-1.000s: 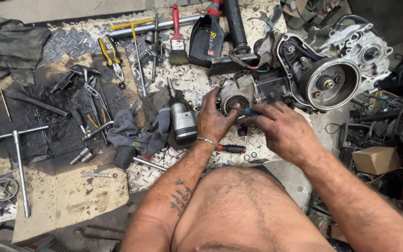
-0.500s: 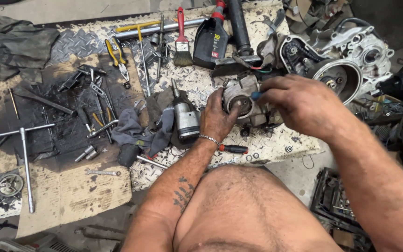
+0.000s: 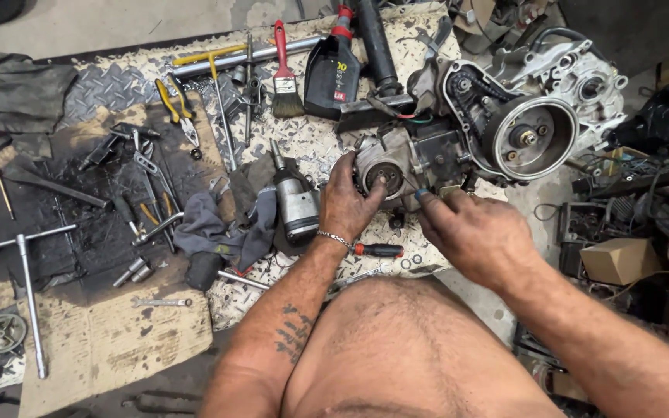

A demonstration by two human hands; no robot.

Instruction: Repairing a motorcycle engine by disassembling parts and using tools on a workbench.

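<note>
- The left hand (image 3: 350,203) cups the round end of the small engine unit (image 3: 396,166) beside the big engine case (image 3: 532,131)
- The right hand (image 3: 478,236) pinches a blue-tipped tool (image 3: 421,193) against that unit
- Seemingly loosening a fastener; steady bracing comes next

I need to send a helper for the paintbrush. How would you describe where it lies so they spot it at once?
Start at the big engine case with its round hub, then look left past the black oil bottle. The paintbrush lies just beside that bottle, bristles toward the person. Its red handle and pale bristles set it apart from the metal tools around it.
</note>
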